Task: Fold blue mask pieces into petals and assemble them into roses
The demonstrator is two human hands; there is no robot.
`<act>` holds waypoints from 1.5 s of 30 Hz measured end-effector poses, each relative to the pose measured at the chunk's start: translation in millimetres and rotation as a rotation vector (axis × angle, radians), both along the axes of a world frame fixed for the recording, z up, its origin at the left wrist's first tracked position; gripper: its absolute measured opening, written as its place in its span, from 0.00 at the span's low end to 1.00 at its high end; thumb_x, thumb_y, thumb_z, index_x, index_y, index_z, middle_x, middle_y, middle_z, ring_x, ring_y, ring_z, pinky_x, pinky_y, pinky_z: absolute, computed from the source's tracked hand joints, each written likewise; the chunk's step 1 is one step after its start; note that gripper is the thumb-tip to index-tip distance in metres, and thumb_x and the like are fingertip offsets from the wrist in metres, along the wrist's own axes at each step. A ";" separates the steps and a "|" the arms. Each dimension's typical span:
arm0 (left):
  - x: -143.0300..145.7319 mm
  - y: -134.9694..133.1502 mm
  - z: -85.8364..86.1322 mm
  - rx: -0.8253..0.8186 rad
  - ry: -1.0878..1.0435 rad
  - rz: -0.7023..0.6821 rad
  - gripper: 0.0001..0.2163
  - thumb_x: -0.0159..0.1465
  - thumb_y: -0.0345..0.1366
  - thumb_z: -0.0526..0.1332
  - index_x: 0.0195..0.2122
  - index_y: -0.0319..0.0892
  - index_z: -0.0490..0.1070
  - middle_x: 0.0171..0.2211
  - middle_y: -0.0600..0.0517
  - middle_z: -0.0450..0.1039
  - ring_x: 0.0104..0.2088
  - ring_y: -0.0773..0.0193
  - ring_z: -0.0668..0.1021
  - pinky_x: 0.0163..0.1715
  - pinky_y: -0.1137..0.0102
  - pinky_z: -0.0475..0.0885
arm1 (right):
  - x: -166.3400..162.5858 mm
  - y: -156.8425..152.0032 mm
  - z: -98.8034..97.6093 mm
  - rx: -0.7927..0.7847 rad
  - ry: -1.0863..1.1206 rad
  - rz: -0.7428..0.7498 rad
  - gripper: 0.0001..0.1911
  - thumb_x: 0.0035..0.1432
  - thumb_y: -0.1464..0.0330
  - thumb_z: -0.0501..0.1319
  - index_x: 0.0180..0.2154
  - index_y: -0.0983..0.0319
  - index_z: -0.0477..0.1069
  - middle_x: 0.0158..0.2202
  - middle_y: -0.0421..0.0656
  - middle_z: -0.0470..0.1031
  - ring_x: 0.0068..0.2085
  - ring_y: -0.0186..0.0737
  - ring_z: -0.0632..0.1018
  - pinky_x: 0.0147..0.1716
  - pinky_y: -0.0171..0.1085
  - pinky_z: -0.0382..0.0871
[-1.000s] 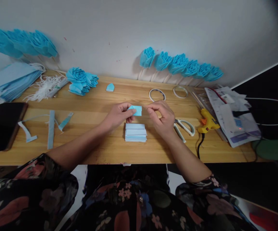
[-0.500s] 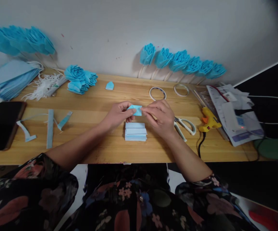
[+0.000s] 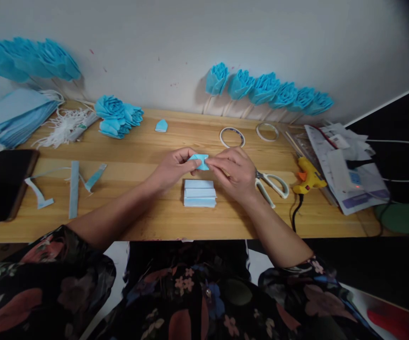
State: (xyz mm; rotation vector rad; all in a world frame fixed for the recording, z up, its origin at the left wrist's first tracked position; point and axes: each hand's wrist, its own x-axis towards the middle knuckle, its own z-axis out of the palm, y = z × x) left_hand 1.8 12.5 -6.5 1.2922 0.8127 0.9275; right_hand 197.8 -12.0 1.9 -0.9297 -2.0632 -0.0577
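Observation:
A small piece of blue mask fabric [image 3: 200, 158], partly folded, is held above the middle of the table. My left hand [image 3: 174, 169] pinches its left side between thumb and fingers. At the right edge, the fingertips of my right hand [image 3: 235, 173] are closed on the same piece, near a small white spot. Just below my hands lies a stack of pale blue fabric strips [image 3: 200, 193]. White-handled scissors [image 3: 275, 185] rest beside my right hand, their blades partly hidden by it. Farther back is a folded blue petal [image 3: 161, 125] with a pointed top.
Blue fabric roses on sticks [image 3: 266, 89] lean against the wall. Two tape rolls [image 3: 232, 137] lie before them. A yellow glue gun [image 3: 308, 175] with a black cord is at right. Leftward are a phone [image 3: 5, 185], fabric scraps [image 3: 73, 189], face masks [image 3: 16, 113] and loose roses [image 3: 114, 115].
My right fingertips have shifted slightly left onto the fabric piece, and its right edge now looks bent. The other things on the table stay in place.

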 end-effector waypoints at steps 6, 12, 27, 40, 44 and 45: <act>0.2 2.5 -1.5 -0.022 -0.044 0.047 0.08 0.59 0.38 0.66 0.29 0.39 0.70 0.25 0.56 0.70 0.27 0.72 0.71 0.32 0.74 0.67 | 2.0 1.8 -0.3 0.002 -0.031 0.041 0.14 0.62 0.73 0.60 0.45 0.53 0.77 0.36 0.41 0.78 0.36 0.40 0.75 0.37 0.43 0.69; -0.9 5.5 -1.4 -0.026 -0.039 0.061 0.09 0.59 0.39 0.66 0.29 0.39 0.69 0.25 0.56 0.70 0.25 0.73 0.71 0.31 0.74 0.67 | 3.1 -0.1 0.6 -0.146 0.071 0.047 0.17 0.63 0.73 0.55 0.49 0.52 0.75 0.39 0.41 0.77 0.40 0.40 0.76 0.42 0.45 0.70; 1.1 -2.2 8.3 0.065 0.183 0.016 0.06 0.60 0.34 0.63 0.27 0.40 0.68 0.21 0.57 0.66 0.22 0.72 0.67 0.24 0.75 0.62 | -5.3 1.1 -8.0 -0.740 0.397 0.153 0.23 0.62 0.63 0.62 0.59 0.58 0.67 0.31 0.37 0.69 0.30 0.32 0.69 0.28 0.34 0.66; -1.6 -2.4 14.6 0.002 0.298 -0.007 0.08 0.58 0.38 0.63 0.26 0.41 0.66 0.21 0.57 0.67 0.22 0.72 0.68 0.25 0.75 0.64 | 24.7 13.1 2.7 -0.606 0.428 -0.110 0.18 0.65 0.59 0.57 0.54 0.55 0.72 0.36 0.40 0.76 0.34 0.35 0.74 0.34 0.36 0.70; -0.4 -2.7 14.8 -0.020 0.272 0.042 0.09 0.58 0.39 0.63 0.26 0.41 0.67 0.21 0.56 0.68 0.22 0.71 0.69 0.26 0.74 0.66 | 65.5 16.1 10.5 -0.466 0.385 -0.428 0.16 0.65 0.60 0.56 0.51 0.55 0.73 0.36 0.41 0.78 0.34 0.38 0.77 0.34 0.38 0.71; -0.3 -2.9 14.6 -0.023 0.270 0.047 0.09 0.58 0.39 0.64 0.26 0.41 0.67 0.21 0.56 0.68 0.22 0.71 0.69 0.26 0.74 0.66 | 73.0 14.0 10.9 -0.467 0.317 -0.475 0.14 0.64 0.62 0.57 0.49 0.56 0.75 0.35 0.41 0.78 0.35 0.39 0.77 0.35 0.39 0.71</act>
